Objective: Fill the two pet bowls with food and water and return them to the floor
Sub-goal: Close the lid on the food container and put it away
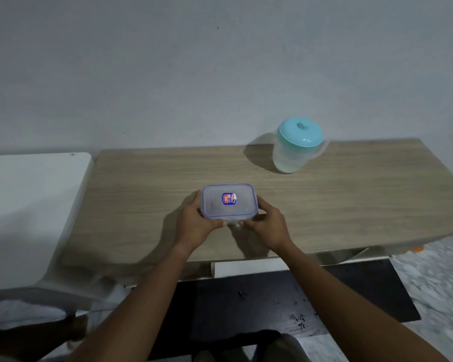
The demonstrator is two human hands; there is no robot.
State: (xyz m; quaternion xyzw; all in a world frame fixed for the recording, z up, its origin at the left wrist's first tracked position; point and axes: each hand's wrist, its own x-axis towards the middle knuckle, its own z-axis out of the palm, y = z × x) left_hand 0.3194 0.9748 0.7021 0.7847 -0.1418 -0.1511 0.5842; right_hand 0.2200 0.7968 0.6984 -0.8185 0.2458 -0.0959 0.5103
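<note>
2 hands, left hand (pixel 194 223) and right hand (pixel 266 223), grip lidded container (pixel 229 202) between them; food step; next: unclip lid; jug (pixel 296 146) beyond right hand.

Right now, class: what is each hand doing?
Left hand: closed on the left side of the lidded plastic food container.
Right hand: closed on the same container's right side.

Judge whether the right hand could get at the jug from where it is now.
Probably yes. The jug stands alone at the back right of the table, with bare tabletop between it and the right hand. But that hand, with the left hand, is holding the container, so it must let go first.
</note>
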